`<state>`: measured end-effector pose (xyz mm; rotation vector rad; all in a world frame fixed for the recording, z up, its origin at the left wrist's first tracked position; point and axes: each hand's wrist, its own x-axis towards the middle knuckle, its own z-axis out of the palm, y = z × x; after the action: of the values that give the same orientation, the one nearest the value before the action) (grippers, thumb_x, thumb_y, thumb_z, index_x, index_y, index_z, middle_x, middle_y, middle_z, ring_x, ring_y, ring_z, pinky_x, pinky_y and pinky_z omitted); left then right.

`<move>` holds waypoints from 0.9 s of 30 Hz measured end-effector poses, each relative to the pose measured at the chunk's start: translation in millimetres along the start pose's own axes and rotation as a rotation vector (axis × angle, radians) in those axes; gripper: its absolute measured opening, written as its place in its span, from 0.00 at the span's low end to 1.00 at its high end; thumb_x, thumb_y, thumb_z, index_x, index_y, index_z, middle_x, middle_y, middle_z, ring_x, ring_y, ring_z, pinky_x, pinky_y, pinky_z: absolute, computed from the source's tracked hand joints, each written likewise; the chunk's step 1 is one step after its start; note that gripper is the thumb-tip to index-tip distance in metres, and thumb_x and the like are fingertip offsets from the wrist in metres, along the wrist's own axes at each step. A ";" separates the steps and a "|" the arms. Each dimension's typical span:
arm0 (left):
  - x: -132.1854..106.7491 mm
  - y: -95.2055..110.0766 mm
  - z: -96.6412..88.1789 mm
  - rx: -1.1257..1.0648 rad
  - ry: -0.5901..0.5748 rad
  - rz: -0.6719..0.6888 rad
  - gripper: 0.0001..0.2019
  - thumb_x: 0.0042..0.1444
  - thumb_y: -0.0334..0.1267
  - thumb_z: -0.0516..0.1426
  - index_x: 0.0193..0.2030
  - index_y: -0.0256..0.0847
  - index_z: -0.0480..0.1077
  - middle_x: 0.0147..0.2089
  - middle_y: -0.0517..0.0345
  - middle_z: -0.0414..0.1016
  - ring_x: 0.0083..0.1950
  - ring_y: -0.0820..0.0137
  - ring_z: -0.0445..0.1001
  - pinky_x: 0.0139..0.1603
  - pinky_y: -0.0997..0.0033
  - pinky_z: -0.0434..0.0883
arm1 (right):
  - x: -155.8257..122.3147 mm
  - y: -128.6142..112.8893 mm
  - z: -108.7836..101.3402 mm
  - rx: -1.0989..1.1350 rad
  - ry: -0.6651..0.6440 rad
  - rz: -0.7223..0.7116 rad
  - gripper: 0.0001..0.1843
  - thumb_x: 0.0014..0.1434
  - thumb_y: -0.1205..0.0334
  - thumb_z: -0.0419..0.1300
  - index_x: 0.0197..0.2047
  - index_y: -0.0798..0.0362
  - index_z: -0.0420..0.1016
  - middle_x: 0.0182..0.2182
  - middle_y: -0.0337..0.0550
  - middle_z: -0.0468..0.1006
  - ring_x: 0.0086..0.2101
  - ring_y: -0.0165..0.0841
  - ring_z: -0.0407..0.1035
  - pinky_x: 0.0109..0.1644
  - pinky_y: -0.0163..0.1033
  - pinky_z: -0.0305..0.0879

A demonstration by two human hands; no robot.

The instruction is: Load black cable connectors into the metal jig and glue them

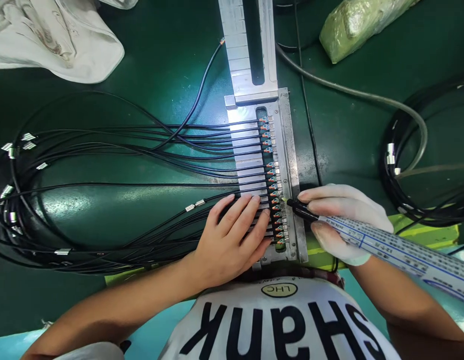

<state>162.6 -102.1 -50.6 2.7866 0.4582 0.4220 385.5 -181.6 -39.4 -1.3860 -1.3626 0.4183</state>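
Observation:
A row of black cables [201, 185] lies in the slots of a metal fixture [294, 200], their stripped ends with small connectors [271, 165] lined up along its right side. My bare left hand [234, 235] rests flat on the lower cables and fixture, fingers spread and pointing up and right. In my white-gloved right hand [344, 215] is a thick pen-like tool [389, 245] with a printed blue-and-white body and a tapered black tip. Its tip is beside the connectors, just right of my left fingertips; whether it touches one I cannot tell.
Coiled cables with silvery tags [14, 190] lie at left. A second black coil [389, 175] and a grey hose [367, 93] are at right. A slotted metal piece [237, 50] extends behind the fixture. White cloth [77, 45] and a green wrapped block [352, 27] lie farther back.

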 end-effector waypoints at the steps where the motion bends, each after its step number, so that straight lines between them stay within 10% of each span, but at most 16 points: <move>1: -0.4 -0.1 0.2 -0.001 0.003 0.000 0.22 0.58 0.42 0.62 0.56 0.32 0.70 0.58 0.37 0.74 0.62 0.50 0.71 0.62 0.46 0.67 | -0.2 0.2 -0.1 0.000 -0.004 -0.001 0.13 0.49 0.67 0.70 0.41 0.56 0.81 0.37 0.53 0.83 0.35 0.41 0.79 0.38 0.42 0.79; 27: -0.9 -2.5 2.3 -0.026 0.005 0.003 0.22 0.58 0.42 0.62 0.57 0.33 0.69 0.58 0.36 0.74 0.62 0.50 0.70 0.63 0.46 0.66 | 1.3 -3.1 1.4 -0.022 0.007 0.071 0.10 0.51 0.69 0.69 0.39 0.55 0.81 0.37 0.51 0.83 0.36 0.40 0.79 0.39 0.42 0.79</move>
<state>161.9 -100.6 -53.7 2.7624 0.4464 0.4332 383.1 -180.7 -36.8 -1.4557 -1.3182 0.4463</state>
